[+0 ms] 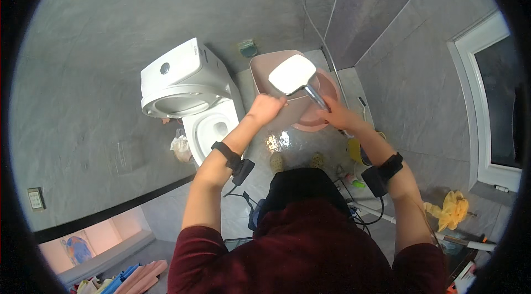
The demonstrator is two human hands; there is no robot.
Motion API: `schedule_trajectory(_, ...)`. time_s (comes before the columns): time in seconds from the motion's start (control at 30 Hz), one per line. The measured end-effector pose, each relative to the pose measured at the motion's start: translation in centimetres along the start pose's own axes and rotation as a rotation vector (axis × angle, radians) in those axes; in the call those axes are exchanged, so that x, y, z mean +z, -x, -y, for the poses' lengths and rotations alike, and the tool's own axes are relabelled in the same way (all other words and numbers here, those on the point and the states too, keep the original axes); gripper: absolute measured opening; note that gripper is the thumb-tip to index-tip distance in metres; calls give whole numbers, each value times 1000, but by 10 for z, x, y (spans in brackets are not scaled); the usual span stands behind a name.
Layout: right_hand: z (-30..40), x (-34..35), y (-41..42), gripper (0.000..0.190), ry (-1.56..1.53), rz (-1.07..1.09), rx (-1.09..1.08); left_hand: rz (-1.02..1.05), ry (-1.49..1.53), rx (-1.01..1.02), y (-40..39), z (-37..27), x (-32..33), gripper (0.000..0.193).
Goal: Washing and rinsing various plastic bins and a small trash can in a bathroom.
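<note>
My left hand (267,109) grips the near rim of a pinkish rectangular plastic bin (262,68), which leans over a round pink basin (330,80). In my right hand (338,114) is the chrome handle of a handheld shower head (293,75). Its broad white side faces up at me over the bin's opening, so the bottom of the bin is largely hidden. I cannot tell whether water is running from it.
Left of the bin stands a white toilet (218,126) with its lid raised. A plastic bag (181,148) hangs beside it. Wet floor (278,140) shines before my shoes (276,163). At right are a yellow bucket (354,149), a white-framed window (481,128) and a yellow cloth (452,211).
</note>
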State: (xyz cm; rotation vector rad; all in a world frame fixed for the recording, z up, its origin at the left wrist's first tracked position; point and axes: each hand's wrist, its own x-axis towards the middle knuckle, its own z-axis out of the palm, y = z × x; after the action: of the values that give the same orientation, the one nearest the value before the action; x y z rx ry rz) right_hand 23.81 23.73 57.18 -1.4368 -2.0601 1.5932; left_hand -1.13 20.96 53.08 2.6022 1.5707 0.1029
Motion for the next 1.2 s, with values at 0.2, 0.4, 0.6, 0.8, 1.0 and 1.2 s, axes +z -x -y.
schedule_trajectory(0.2, 18, 21, -23, 42, -166, 33, -62, -22, 31, 27, -4, -1, 4, 9)
schedule_trajectory(0.4, 19, 25, -55, 39, -196, -145, -107, 16, -54, 111, -5, -2, 0, 8)
schedule_trajectory(0.6, -3, 1, -59, 39, -178, -216, 5, -28, -14, 95, 5, 2, 1, 6)
schedule_trajectory(0.8, -33, 10, -37, 42, -102, -292, -145, -25, 26, 56, 15, 19, -6, 6)
schedule_trajectory(1.0, -39, 21, -46, 47, -118, -356, -68, 43, -38, 122, -55, 6, 57, 9)
schedule_trajectory(1.2, -27, -3, -28, 45, 44, -292, -69, 20, 20, 258, 7, 41, 34, 13)
